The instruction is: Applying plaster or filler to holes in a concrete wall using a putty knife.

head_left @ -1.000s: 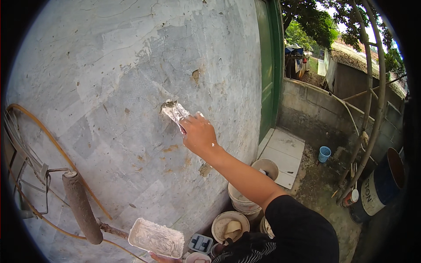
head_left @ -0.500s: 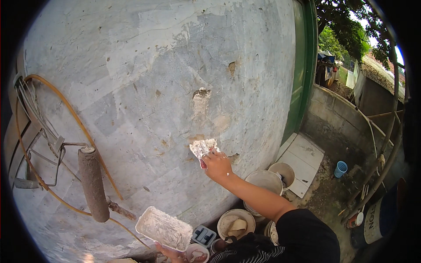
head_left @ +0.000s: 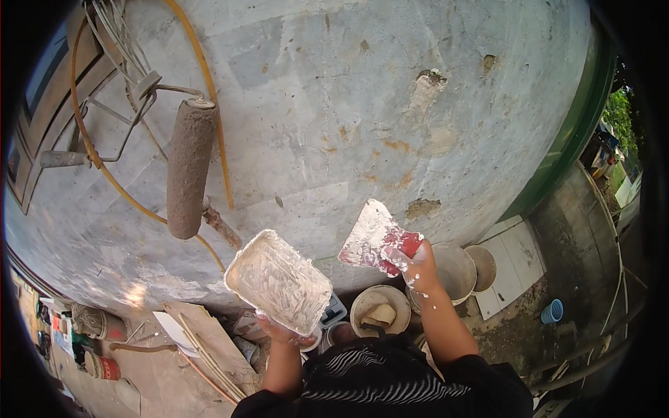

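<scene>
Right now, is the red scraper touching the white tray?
Apart. The head view shows a strip of wall plainly between the scraper and the tray.

A shallow rectangular tray [head_left: 301, 261] with rounded corners rests on the left hand [head_left: 279, 329], its open side up and slanted. Pale cream paste [head_left: 279, 284] lies smeared in streaks across its floor and crusts the rim. Right of it, apart from it, a red scraper [head_left: 380, 244] sits in the right hand [head_left: 420, 269], its broad blade pointing leftward, thickly caked in whitish paste, with flecks reaching the handle.
</scene>
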### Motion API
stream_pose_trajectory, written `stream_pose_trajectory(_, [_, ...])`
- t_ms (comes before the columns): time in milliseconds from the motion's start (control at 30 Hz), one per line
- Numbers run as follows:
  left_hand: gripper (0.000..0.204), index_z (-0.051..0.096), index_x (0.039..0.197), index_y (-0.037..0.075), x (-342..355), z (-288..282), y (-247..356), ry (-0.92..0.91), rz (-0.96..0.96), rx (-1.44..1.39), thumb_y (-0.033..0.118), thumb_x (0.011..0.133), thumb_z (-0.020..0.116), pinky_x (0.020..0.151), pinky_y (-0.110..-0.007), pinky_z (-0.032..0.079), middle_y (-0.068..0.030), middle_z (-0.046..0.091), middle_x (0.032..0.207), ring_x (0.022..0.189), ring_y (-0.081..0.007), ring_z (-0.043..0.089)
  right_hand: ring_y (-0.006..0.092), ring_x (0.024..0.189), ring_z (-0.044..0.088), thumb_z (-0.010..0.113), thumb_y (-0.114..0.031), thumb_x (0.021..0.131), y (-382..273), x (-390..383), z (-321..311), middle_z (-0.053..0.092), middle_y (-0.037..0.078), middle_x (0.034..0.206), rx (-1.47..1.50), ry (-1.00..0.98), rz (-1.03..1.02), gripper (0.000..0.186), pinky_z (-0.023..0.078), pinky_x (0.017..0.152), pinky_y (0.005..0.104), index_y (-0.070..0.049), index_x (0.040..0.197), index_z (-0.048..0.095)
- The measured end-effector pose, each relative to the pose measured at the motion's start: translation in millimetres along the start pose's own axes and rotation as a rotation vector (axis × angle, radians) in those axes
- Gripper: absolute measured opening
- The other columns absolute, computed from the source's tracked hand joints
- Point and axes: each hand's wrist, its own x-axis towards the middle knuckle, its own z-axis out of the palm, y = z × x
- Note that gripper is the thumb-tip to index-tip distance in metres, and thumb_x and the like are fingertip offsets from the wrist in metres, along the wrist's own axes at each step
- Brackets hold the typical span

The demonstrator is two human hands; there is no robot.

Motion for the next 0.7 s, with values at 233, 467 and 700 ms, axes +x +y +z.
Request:
stream_pose_trajectory(233, [0.103,0.018,0.140,0.004,-16,15,11,0.036,0.056,0.189,0.067,0.068,0.057,0.098,-0.054,0.038,-0.0172,0.033,0.138,0.123,-0.0362,0.039,0.0177,0.070,0.062,0.070,-0.001,0.071,-6,-8,37,0.066,0.011,0.080,-0.547,-0.353,-0.467,0.011,0.048,0.076,0.0319,0.001,0.082,0.067])
stream_pose_trajectory(467, [0.101,0.023,0.138,0.002,-29,6,13,0.140,0.085,0.280,0.059,0.065,0.063,0.098,-0.047,0.039,-0.0163,0.037,0.134,0.120,-0.0330,0.043,0.0307,0.080,0.062,0.069,-0.012,0.066,5,-11,55,0.064,0.013,0.084,-0.930,-0.430,-0.982,0.025,0.050,0.082,0.0380,-0.002,0.088,0.066])
stream_pose_trajectory(700, [0.098,0.023,0.137,0.002,-30,-14,16,0.164,0.111,0.265,0.053,0.064,0.064,0.098,-0.046,0.039,-0.0155,0.039,0.133,0.120,-0.0329,0.042,0.0314,0.079,0.065,0.069,-0.012,0.069,12,-4,60,0.066,0.014,0.084,-0.975,-0.494,-0.880,0.019,0.053,0.075,0.0390,0.000,0.084,0.065])
